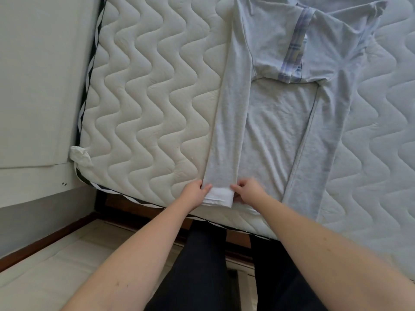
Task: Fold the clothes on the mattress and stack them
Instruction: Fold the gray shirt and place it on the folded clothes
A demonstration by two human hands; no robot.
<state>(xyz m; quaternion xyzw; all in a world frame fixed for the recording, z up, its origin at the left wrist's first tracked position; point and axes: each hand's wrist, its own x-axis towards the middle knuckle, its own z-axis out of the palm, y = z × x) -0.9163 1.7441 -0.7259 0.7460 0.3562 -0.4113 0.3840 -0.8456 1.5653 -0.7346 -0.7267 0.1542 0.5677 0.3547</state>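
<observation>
A person standing at the near edge of a white quilted mattress with a wavy stitched pattern works on a pale grey long-sleeved garment spread flat across it. The garment lies with its body toward the person and its collar end toward the far side, where a strip of blue-and-lilac plaid trim runs along an opening. One long grey sleeve is laid straight down the garment's left edge, its white cuff reaching almost to the mattress edge. The other sleeve slants down the right side.

Both bare forearms reach in from the bottom of the frame. The left hand grips the left side of the white cuff, thumb on top of the fabric and fingers tucked beneath. The right hand pinches the cuff's right side, fingers curled at the edge where the sleeve meets the garment's body.

The mattress carries a black-and-white striped border along its side. A crumpled white scrap, material unclear, sits at the mattress corner. A cream-coloured flat surface lies left of the bed, and the person's dark trousers show below, above a pale floor.
</observation>
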